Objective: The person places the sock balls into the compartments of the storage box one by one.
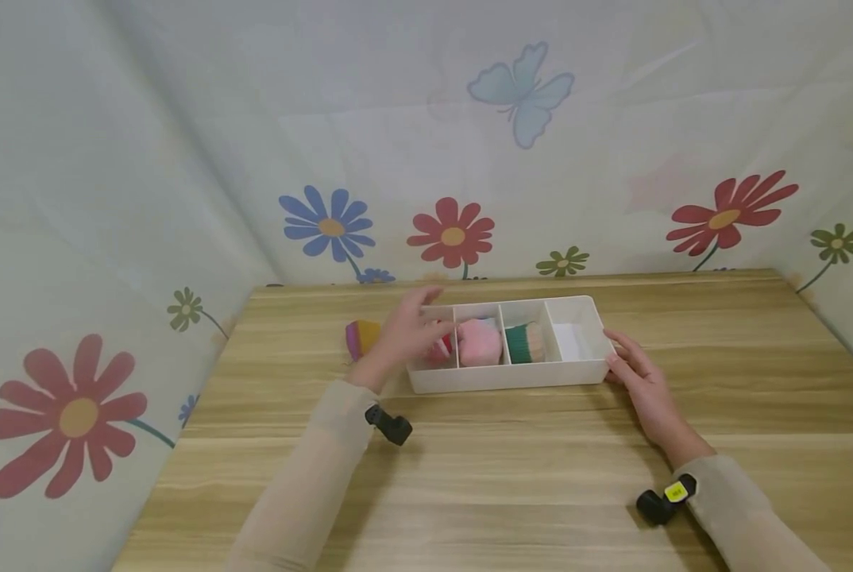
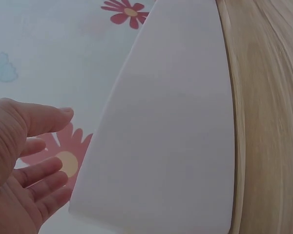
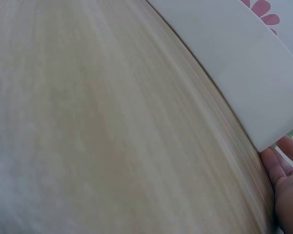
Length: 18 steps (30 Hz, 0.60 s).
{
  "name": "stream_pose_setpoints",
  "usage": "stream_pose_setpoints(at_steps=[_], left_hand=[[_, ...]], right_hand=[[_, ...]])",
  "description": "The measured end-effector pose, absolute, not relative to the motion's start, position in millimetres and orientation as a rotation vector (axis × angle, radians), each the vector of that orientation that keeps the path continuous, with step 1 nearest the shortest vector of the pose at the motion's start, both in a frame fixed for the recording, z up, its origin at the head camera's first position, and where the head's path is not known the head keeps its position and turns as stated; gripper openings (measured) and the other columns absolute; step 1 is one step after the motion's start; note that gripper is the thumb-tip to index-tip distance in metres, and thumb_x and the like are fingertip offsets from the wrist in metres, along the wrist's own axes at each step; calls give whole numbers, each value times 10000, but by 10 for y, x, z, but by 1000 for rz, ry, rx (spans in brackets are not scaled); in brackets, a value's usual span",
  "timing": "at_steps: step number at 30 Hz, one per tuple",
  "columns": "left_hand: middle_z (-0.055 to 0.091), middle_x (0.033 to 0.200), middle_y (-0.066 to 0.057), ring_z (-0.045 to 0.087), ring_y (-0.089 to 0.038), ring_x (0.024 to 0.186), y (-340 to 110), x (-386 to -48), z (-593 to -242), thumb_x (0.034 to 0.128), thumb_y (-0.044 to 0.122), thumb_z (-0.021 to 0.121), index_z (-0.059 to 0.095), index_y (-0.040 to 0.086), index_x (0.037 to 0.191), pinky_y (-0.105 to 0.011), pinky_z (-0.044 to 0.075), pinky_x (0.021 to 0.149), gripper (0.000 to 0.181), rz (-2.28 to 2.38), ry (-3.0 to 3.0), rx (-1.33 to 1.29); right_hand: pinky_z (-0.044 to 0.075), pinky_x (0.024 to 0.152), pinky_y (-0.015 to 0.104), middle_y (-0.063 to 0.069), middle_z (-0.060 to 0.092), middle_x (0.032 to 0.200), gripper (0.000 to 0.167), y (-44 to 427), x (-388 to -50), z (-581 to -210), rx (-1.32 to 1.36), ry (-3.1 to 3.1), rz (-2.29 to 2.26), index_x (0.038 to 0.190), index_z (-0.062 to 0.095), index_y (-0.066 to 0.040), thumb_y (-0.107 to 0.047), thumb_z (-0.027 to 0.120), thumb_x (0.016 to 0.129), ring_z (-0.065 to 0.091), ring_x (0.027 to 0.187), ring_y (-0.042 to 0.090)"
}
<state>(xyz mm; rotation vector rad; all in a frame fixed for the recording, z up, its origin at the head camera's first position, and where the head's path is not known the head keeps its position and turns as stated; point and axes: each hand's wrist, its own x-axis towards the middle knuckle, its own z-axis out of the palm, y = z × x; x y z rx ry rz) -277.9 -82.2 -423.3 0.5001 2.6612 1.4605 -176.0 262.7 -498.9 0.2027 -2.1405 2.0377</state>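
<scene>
A white box with four compartments stands on the table, its plain side filling much of the left wrist view. From the left, the compartments hold a red and white item, a pink bundle and a green and beige item; the rightmost has a white piece at its bottom. Above the left end is my left hand, fingers apart, holding nothing visible. My right hand touches the box's right end with extended fingers.
A purple and orange item lies left of the box, partly behind my left hand. The wooden table meets a flower-printed cloth at its back edge.
</scene>
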Motion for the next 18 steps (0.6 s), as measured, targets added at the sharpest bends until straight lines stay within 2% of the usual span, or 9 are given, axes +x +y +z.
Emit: stream_pose_setpoints(at_steps=[6, 10, 13, 18], left_hand=[[426, 1373, -76, 412, -222, 1228, -959, -2782, -4236, 836, 254, 697, 411, 132, 1371, -397, 392, 982, 618, 1446, 2705, 585], [438, 1371, -87, 411, -227, 1234, -1047, -2794, -4252, 851, 234, 680, 412, 132, 1372, -396, 389, 984, 594, 1399, 2771, 614], [452, 1363, -64, 418, -223, 1234, -1103, -2801, -4254, 845, 238, 684, 425, 151, 1367, -400, 392, 980, 589, 1392, 2798, 562], [472, 1342, -81, 430, -226, 1218, -1207, -2816, -4238, 828, 256, 705, 447, 114, 1350, -391, 386, 981, 600, 1375, 2850, 552]], right_hand=[[474, 799, 170, 48, 545, 1091, 445, 2621, -1773, -5005, 214, -2125, 2048, 1407, 393, -103, -188, 472, 977, 572, 927, 42], [475, 800, 172, 90, 535, 1105, 445, 2621, -1781, -5017, 223, -2112, 2055, 1407, 390, -94, -183, 470, 978, 569, 931, 52], [477, 800, 177, 87, 540, 1103, 440, 2619, -1784, -5021, 228, -2100, 2062, 1403, 397, -97, -173, 472, 977, 570, 936, 59], [476, 802, 174, 73, 547, 1104, 439, 2622, -1778, -5008, 228, -2106, 2054, 1404, 400, -106, -167, 474, 976, 569, 945, 54]])
